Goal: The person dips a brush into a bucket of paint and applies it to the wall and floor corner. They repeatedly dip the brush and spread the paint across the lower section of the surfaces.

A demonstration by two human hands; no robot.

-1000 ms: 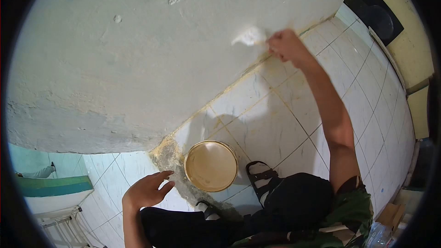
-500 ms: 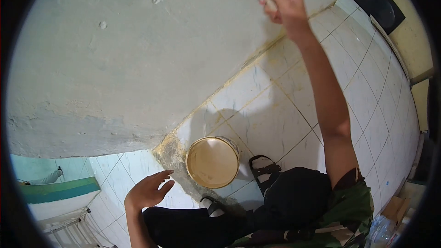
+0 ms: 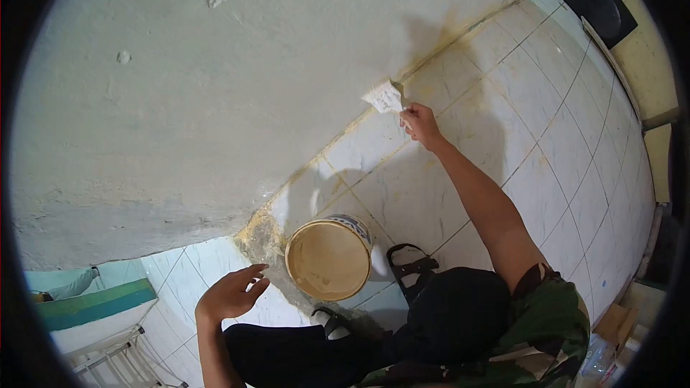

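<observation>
My right hand (image 3: 420, 125) is closed round the handle of a putty knife (image 3: 385, 97), whose wide blade carries white paste. The blade is near the foot of the grey-green wall (image 3: 215, 86); whether it touches the wall is unclear. At lower left my left hand (image 3: 233, 294) hangs empty, fingers apart, to the left of a round bucket (image 3: 328, 260). Beige, smooth material fills the inside of the bucket, which stands on the floor near the wall's corner.
White tiles (image 3: 431, 194) cover the floor, with yellowish crumbs along the wall's foot. My sandalled feet (image 3: 413, 269) are beside the bucket. A white rack (image 3: 118, 359) stands lower left, a black speaker-like box (image 3: 596, 3) upper right, and plastic bottles (image 3: 596, 356) lower right.
My right hand has come down and slightly left with the putty knife, from high on the wall to near its foot. My left hand is almost unmoved. The view has shifted slightly.
</observation>
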